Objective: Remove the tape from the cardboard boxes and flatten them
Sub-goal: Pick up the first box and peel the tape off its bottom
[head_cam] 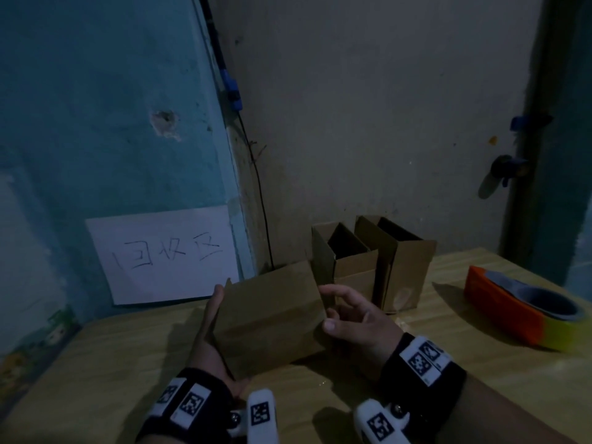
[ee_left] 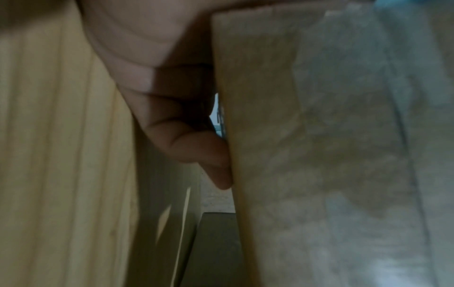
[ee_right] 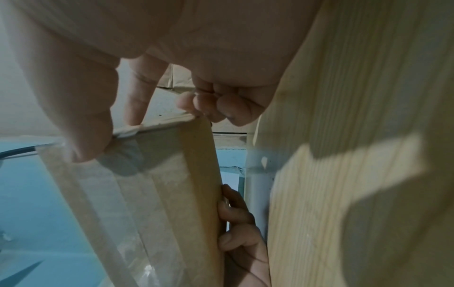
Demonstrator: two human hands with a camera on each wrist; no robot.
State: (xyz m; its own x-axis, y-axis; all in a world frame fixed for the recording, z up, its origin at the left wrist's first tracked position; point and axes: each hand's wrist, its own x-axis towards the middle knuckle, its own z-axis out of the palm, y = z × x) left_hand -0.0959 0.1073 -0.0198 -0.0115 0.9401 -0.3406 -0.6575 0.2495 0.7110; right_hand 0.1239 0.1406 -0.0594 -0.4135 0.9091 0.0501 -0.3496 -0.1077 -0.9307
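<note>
Blk wristbands (head_cam: 448, 395), white maybe-QR tags (head_cam: 419, 363).

Wooden table (head_cam: 448, 363) carries left open box (head_cam: 352, 270), right open box (head_cam: 407, 270), orange roll (head_cam: 499, 312)

A pale wooden tabletop (head_cam: 96, 363) meets a blue wall (head_cam: 96, 91) bearing a white sheet (head_cam: 163, 257) with handwritten characters. A thin cable (head_cam: 259, 193) runs down the corner. An orange-and-yellow roll (head_cam: 512, 318) lies at the right.
</note>
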